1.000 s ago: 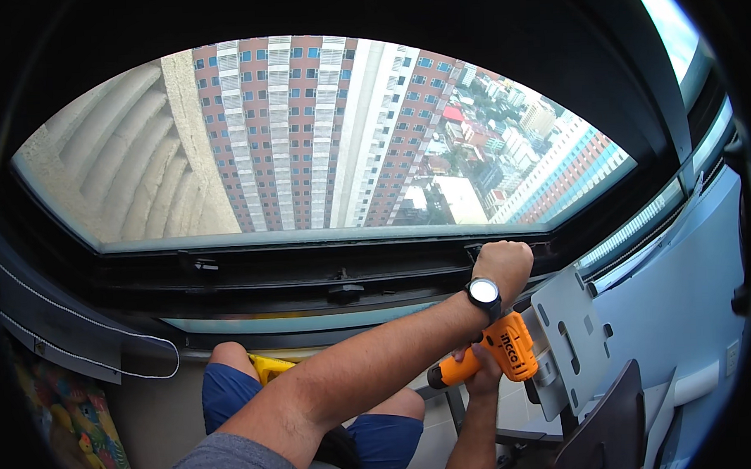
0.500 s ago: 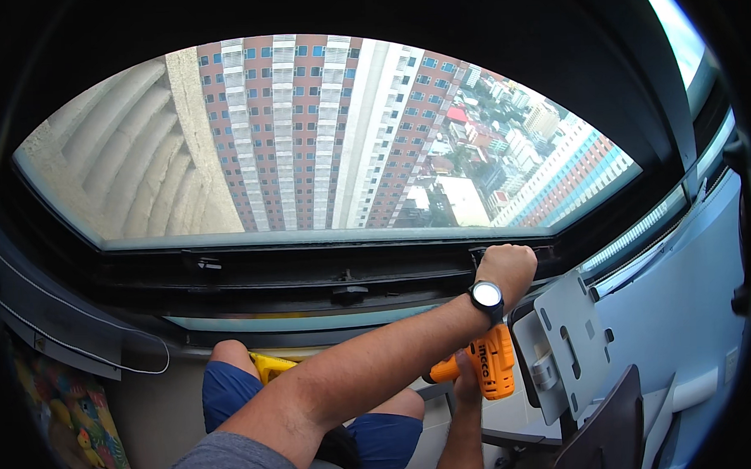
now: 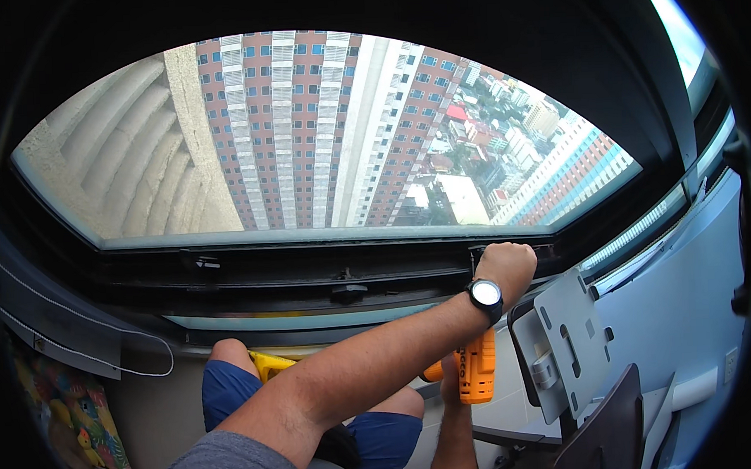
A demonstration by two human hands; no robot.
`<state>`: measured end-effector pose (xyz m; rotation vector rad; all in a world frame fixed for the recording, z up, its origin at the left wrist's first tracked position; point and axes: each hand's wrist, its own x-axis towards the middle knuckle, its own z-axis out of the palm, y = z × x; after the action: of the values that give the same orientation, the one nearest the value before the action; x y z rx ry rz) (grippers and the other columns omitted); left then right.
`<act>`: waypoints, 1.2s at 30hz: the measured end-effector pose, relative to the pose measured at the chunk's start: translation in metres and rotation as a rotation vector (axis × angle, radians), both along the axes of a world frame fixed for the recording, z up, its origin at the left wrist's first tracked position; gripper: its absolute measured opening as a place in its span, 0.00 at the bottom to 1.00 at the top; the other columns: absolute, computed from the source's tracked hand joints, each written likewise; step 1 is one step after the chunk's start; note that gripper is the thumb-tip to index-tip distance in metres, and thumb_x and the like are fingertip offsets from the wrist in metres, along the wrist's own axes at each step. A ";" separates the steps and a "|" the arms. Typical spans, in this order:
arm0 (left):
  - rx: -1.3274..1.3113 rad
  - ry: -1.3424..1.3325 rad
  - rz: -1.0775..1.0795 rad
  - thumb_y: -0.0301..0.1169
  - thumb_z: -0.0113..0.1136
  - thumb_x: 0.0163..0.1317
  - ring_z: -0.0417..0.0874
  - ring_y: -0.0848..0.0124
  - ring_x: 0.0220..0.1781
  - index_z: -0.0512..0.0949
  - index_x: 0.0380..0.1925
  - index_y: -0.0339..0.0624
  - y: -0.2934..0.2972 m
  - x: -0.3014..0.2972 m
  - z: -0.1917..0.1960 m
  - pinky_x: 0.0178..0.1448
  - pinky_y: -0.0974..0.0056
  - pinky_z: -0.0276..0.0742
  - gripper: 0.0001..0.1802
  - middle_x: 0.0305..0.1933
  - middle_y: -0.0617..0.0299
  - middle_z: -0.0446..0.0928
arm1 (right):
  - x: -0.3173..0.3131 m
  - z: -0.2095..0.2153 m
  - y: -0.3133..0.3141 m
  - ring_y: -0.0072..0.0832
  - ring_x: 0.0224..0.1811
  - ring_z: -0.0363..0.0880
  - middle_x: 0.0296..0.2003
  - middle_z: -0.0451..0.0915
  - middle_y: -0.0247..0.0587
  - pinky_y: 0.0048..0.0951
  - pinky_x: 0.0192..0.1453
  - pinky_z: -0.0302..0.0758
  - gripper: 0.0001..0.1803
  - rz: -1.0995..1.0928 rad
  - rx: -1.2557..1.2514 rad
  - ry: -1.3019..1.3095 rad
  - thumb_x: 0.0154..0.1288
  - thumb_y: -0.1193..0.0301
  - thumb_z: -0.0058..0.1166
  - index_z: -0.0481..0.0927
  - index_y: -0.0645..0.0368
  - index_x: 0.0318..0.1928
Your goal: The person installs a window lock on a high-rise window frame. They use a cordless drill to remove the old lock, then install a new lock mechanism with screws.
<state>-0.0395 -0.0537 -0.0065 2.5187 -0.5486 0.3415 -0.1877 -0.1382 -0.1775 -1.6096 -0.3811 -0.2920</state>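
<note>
My left arm reaches across to the right, with a black watch on its wrist. My left hand is closed in a fist against the black window frame; whatever its fingers grip is hidden. Slim metal hardware shows just left of that fist. Below the left wrist, my right hand is wrapped around an orange cordless drill. The left forearm and watch partly cover the drill, and its tip cannot be seen.
A yellow object lies by my knee. To the right stand a grey slotted metal stand and a dark chair-like panel. A white cord loops at the left, above colourful patterned fabric. Tall buildings show through the window.
The drill has turned and shifted slightly left, further under my left wrist, and my right forearm has moved left with it. My left hand has hardly moved.
</note>
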 end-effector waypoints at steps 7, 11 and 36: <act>-0.017 -0.027 -0.011 0.27 0.61 0.70 0.94 0.59 0.41 0.82 0.39 0.38 -0.001 0.002 -0.003 0.43 0.59 0.91 0.04 0.36 0.54 0.89 | 0.003 -0.007 0.003 0.32 0.57 0.82 0.55 0.79 0.43 0.36 0.64 0.78 0.33 -0.153 -0.073 0.026 0.75 0.58 0.61 0.65 0.60 0.70; -0.016 -0.042 0.009 0.26 0.61 0.69 0.94 0.60 0.41 0.85 0.38 0.40 -0.002 0.002 -0.003 0.43 0.59 0.91 0.05 0.36 0.54 0.89 | 0.001 -0.014 -0.001 0.32 0.58 0.81 0.56 0.78 0.43 0.37 0.65 0.77 0.34 -0.131 -0.080 0.040 0.75 0.58 0.61 0.64 0.60 0.71; 0.038 -0.051 -0.006 0.27 0.67 0.65 0.94 0.62 0.42 0.91 0.35 0.44 0.006 0.002 0.003 0.45 0.61 0.90 0.06 0.36 0.57 0.90 | 0.005 0.013 0.003 0.26 0.37 0.84 0.37 0.82 0.36 0.31 0.48 0.80 0.17 -0.039 0.222 0.089 0.74 0.73 0.60 0.72 0.59 0.58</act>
<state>-0.0375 -0.0480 -0.0039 2.5506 -0.5881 0.3972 -0.1830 -0.1347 -0.1645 -1.4078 -0.2399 -0.2809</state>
